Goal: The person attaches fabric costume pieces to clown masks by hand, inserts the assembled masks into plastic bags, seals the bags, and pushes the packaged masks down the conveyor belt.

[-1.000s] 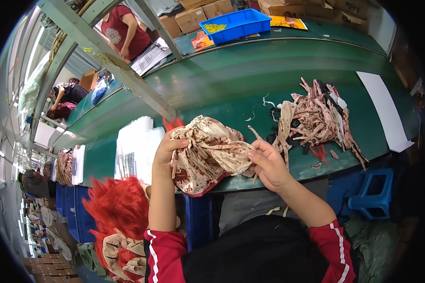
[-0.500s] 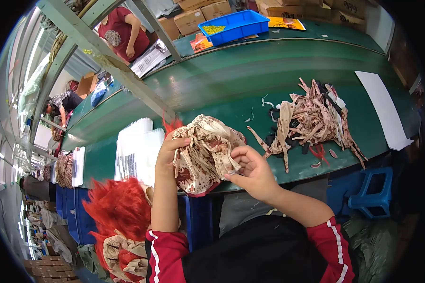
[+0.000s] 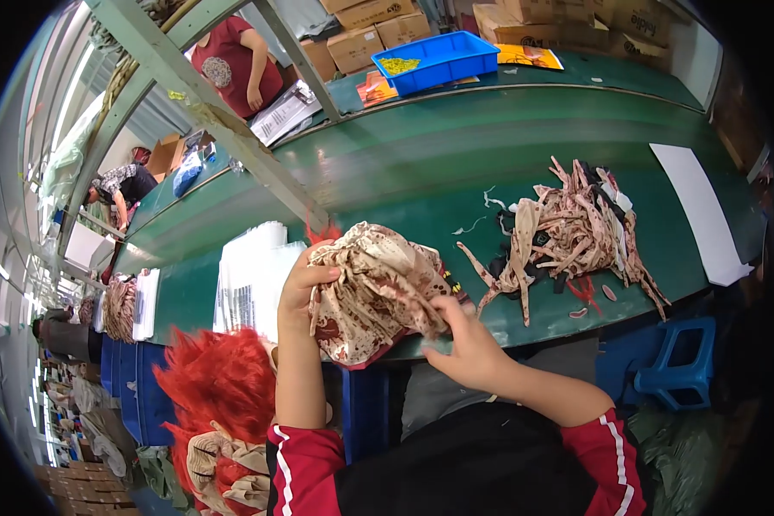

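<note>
A gathered cream cloth mask with red-brown blotches (image 3: 365,297) hangs between my hands at the bench's front edge. Some red hair shows at its upper left, and a dark red rim runs along its lower side. My left hand (image 3: 305,288) is closed on its left edge, thumb on top. My right hand (image 3: 473,344) has its fingers closed round the folds at the right side, slightly blurred, with the thumb lower and apart. Below my left forearm sits a bushy red-haired piece (image 3: 219,383) with beige cloth (image 3: 224,464).
On the green bench (image 3: 387,189) lie a heap of blotched cloth strips (image 3: 576,228), white sheets (image 3: 249,271) and a long white card (image 3: 701,215). Farther back stands a blue tray (image 3: 439,64). A post (image 3: 232,138) rises at left. A blue stool (image 3: 679,365) is at right; co-workers stand beyond.
My right hand has shifted from pinching the cloth's lower right edge to its folds, bunching them. My left hand keeps its hold. The whole view has tilted slightly.
</note>
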A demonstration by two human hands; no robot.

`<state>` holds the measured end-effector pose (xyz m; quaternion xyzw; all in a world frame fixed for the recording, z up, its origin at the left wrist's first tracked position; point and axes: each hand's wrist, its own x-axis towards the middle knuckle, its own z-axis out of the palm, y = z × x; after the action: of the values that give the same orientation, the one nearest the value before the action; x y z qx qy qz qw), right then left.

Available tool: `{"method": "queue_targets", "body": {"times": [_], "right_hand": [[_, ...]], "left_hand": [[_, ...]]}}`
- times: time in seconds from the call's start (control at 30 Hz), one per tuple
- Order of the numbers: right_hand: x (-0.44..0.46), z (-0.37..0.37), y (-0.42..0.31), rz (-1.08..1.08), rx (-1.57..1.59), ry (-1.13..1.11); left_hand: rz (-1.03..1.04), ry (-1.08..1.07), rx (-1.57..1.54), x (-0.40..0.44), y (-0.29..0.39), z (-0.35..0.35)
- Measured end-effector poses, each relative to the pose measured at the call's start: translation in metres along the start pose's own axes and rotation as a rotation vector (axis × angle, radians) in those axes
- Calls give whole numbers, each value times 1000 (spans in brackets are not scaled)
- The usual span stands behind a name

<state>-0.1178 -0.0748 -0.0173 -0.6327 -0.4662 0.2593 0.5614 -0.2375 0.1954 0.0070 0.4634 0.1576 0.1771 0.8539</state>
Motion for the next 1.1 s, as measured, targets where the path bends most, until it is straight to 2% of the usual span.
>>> {"method": "queue_targets", "body": {"times": [0.07,0.13,0.2,0.27,0.37,0.43,0.53,0.6,0.67,0.7,0.73,0.8,0.83,0.87,0.9,0.93,1.0,1.03,1.1], "right_hand": [[-8,-12,-7,-55,-351,-96],[-5,-22,-4,-128,-368,-77],[8,-38,-17,-277,-471,103],[29,-51,-21,-312,-419,86],[61,-58,-24,-365,-236,-36],[82,-51,-25,-291,77,-252],[106,-40,-24,-203,141,-326],[115,-40,-33,-141,123,-331],[123,-40,-34,51,54,-484],[125,-29,-10,-97,73,-339],[124,-31,-13,-98,74,-342],[124,-37,-22,35,36,-492],[118,-34,-26,-25,-70,-357],[114,-30,-25,-24,-70,-364],[111,-26,-22,-31,-126,-217],[108,-23,-20,-38,-181,-69],[106,-16,-25,11,-160,-9],[108,-12,-22,4,-119,70],[112,-5,-14,-64,-65,197]], "left_hand": [[28,-43,-6,-6,5,-3],[33,-24,-6,-11,9,-4],[26,-72,43,-18,14,3],[28,-34,55,-21,15,16],[-36,-166,83,-11,12,17],[-52,-144,93,-6,10,22],[-102,-143,151,0,8,29],[-164,-189,249,4,9,33],[-169,-234,292,6,9,32],[-160,-249,351,4,11,34],[-149,-265,410,2,14,38],[-126,-249,474,-2,19,50],[-74,-171,605,-4,20,55],[-23,-90,735,-5,17,57],[73,13,867,-4,12,57],[69,17,865,-5,7,63],[544,322,1345,-9,-1,82],[499,452,1358,-9,-8,87],[575,492,1374,-6,-21,86]]}}
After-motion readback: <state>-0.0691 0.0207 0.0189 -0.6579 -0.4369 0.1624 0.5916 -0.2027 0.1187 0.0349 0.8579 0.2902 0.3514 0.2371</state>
